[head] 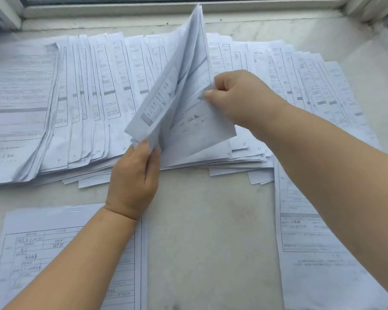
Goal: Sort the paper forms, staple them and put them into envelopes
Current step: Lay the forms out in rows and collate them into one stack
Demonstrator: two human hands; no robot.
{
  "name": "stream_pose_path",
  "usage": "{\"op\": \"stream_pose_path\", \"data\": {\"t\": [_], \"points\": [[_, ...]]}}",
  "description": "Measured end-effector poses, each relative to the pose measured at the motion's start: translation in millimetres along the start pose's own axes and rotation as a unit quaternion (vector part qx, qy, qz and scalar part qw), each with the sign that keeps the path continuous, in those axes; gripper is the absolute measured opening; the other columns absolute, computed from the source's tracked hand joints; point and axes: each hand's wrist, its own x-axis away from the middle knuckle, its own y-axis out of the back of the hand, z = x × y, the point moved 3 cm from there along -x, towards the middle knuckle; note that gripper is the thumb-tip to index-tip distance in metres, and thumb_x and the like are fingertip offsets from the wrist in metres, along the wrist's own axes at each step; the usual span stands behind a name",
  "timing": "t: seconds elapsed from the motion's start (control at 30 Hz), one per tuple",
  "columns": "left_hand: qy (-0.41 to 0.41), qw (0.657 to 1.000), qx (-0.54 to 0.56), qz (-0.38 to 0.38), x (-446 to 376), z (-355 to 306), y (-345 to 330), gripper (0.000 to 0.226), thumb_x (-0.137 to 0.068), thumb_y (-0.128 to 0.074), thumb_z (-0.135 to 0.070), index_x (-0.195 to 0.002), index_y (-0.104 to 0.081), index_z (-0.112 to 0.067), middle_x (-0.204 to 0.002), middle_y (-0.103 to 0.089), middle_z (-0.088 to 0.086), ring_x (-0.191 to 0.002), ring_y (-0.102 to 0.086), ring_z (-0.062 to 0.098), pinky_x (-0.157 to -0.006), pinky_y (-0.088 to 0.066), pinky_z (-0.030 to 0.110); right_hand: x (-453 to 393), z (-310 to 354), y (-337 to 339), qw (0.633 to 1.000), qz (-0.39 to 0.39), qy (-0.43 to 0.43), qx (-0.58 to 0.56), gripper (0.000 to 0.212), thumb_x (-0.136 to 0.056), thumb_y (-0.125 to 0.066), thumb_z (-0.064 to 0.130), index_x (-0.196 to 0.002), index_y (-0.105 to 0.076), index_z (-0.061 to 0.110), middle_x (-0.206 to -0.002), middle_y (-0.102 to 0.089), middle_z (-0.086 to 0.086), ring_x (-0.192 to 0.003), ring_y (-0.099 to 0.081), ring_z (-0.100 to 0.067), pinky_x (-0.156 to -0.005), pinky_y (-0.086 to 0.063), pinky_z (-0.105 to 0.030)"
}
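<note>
Many white printed forms point(112, 92) lie fanned in an overlapping row across a pale stone ledge point(211, 231), small numbers written at their lower corners. In the middle of the row, a few sheets point(179, 86) stand lifted and bent upward. My left hand point(133, 177) pinches their lower left corner. My right hand point(235, 97) grips a sheet's right edge between thumb and fingers. No stapler or envelope is visible.
A thick stack of forms point(16, 108) sits at the far left. One form point(54, 260) lies near me at the lower left under my forearm, another point(318, 253) at the lower right. A window frame point(188, 7) runs along the back.
</note>
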Motion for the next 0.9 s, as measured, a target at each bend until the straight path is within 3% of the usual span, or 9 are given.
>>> {"op": "stream_pose_path", "data": {"t": [0.1,0.23,0.33,0.4,0.5,0.63,0.77,0.83,0.9], "points": [[-0.003,0.999,0.000,-0.048,-1,-9,4,0.024,-0.092,-0.045,-0.011,-0.082,-0.055,0.009,-0.067,-0.049,0.016,-0.065,-0.034,0.018,-0.058,-0.022,0.019,20,-20,28,0.993,-0.069,-0.022,-0.098,0.044,-0.081,-0.058,0.028,-0.098,-0.053,-0.013,-0.078,-0.048,-0.023,-0.074,-0.040,-0.018,-0.067,-0.030,-0.034],[-0.042,0.992,-0.052,0.110,0,-5,-17,0.037,-0.084,-0.055,-0.010,-0.120,-0.062,-0.005,-0.107,-0.063,0.022,-0.092,-0.057,0.030,-0.071,-0.044,0.030,81,-88,53,0.976,-0.168,-0.135,0.035,0.017,-0.084,-0.048,0.009,-0.071,-0.046,-0.002,-0.065,-0.036,-0.013,-0.064,-0.031,-0.023,-0.054,-0.018,-0.032],[-0.057,0.975,-0.090,0.195,-1,-10,-27,0.042,-0.077,-0.067,-0.005,-0.118,-0.066,-0.014,-0.122,-0.061,0.018,-0.107,-0.061,0.035,-0.083,-0.051,0.039,127,-140,53,0.952,-0.206,-0.210,0.080,0.016,-0.090,-0.050,0.011,-0.081,-0.060,0.003,-0.073,-0.059,-0.014,-0.069,-0.049,-0.029,-0.058,-0.035,-0.033],[-0.016,0.978,-0.085,0.189,-5,-16,-22,0.034,-0.084,-0.063,-0.005,-0.115,-0.067,-0.016,-0.106,-0.063,0.011,-0.098,-0.061,0.033,-0.071,-0.045,0.033,155,-160,64,0.932,-0.274,-0.225,-0.080,0.015,-0.089,-0.053,0.016,-0.086,-0.067,0.012,-0.074,-0.068,0.001,-0.070,-0.060,-0.018,-0.062,-0.046,-0.030],[0.047,0.984,-0.056,0.160,-9,-16,-18,0.013,-0.092,-0.053,-0.013,-0.093,-0.065,-0.017,-0.073,-0.044,-0.006,-0.077,-0.049,0.027,-0.061,-0.027,0.029,193,-168,91,0.884,-0.342,-0.195,-0.254,0.009,-0.089,-0.064,0.028,-0.083,-0.065,0.021,-0.069,-0.071,0.021,-0.062,-0.066,0.003,-0.056,-0.052,-0.012],[0.059,0.992,-0.008,0.110,-12,-15,-16,0.031,-0.090,-0.044,-0.018,-0.062,-0.035,-0.026,-0.059,-0.032,-0.005,-0.061,-0.032,0.016,-0.056,-0.020,0.030,207,-164,102,0.863,-0.324,-0.189,-0.338,0.011,-0.081,-0.069,0.031,-0.088,-0.065,0.024,-0.077,-0.073,0.021,-0.073,-0.069,0.004,-0.062,-0.054,-0.012],[0.170,0.981,0.082,-0.055,-6,-12,-7,0.045,-0.098,-0.047,-0.012,-0.062,-0.022,-0.026,-0.058,-0.025,-0.007,-0.054,-0.032,0.006,-0.053,-0.021,0.025,162,-137,79,0.902,-0.279,-0.153,-0.292,0.017,-0.095,-0.054,0.011,-0.091,-0.068,0.020,-0.085,-0.076,0.006,-0.080,-0.071,-0.010,-0.073,-0.058,-0.025],[0.223,0.960,0.116,-0.120,0,-13,-4,0.040,-0.101,-0.046,-0.014,-0.065,-0.029,-0.022,-0.060,-0.030,-0.006,-0.053,-0.036,0.001,-0.055,-0.029,0.019,123,-111,56,0.932,-0.250,-0.120,-0.234,0.016,-0.088,-0.055,0.021,-0.091,-0.070,0.021,-0.095,-0.074,-0.006,-0.091,-0.069,-0.025,-0.082,-0.055,-0.040],[0.259,0.935,0.163,-0.180,2,-16,0,0.025,-0.102,-0.043,-0.015,-0.077,-0.045,-0.017,-0.067,-0.043,-0.011,-0.058,-0.045,-0.009,-0.062,-0.034,0.008,89,-87,33,0.955,-0.217,-0.105,-0.174,0.018,-0.087,-0.052,0.019,-0.091,-0.069,0.016,-0.087,-0.069,-0.010,-0.081,-0.062,-0.030,-0.071,-0.051,-0.036]]}}
